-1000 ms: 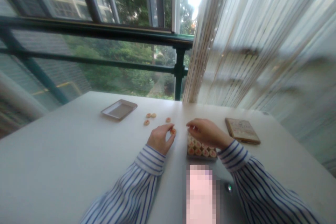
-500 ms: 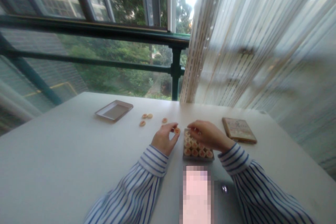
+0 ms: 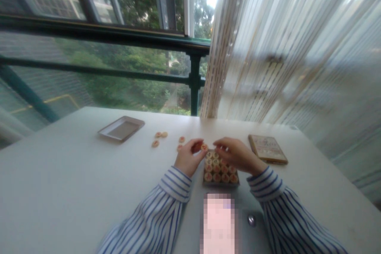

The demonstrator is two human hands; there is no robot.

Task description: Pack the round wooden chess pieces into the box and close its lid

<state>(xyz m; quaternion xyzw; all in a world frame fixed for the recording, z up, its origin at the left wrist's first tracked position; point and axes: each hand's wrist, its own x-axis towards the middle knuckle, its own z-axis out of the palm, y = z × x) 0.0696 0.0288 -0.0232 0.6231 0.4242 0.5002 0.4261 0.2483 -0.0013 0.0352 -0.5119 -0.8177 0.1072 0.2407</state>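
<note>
My left hand (image 3: 189,156) pinches a round wooden Chinese chess piece (image 3: 204,147) with a red mark, just at the far left corner of a small tray (image 3: 222,185). Rows of similar chess pieces (image 3: 216,168) with red or dark characters fill much of the tray. Over its far right part hovers my right hand (image 3: 238,154), thumb and index finger apart, with no piece visible between them. My right fingers hide some of the pieces below. Close to my left hand lie two loose pieces (image 3: 181,139), one partly covered by the hand.
Several loose chess pieces (image 3: 158,135) lie on the white table (image 3: 89,190) left of my hands. Farther left is a shallow rectangular lid or tray (image 3: 135,130). At right rests a flat printed box (image 3: 269,149). A blurred-out pink object (image 3: 218,226) and a shiny oval item (image 3: 251,220) are near me.
My left hand has moved right with its piece, closer to the filled tray and my right hand. A loose piece beside my left hand now shows. The view has shifted slightly.
</note>
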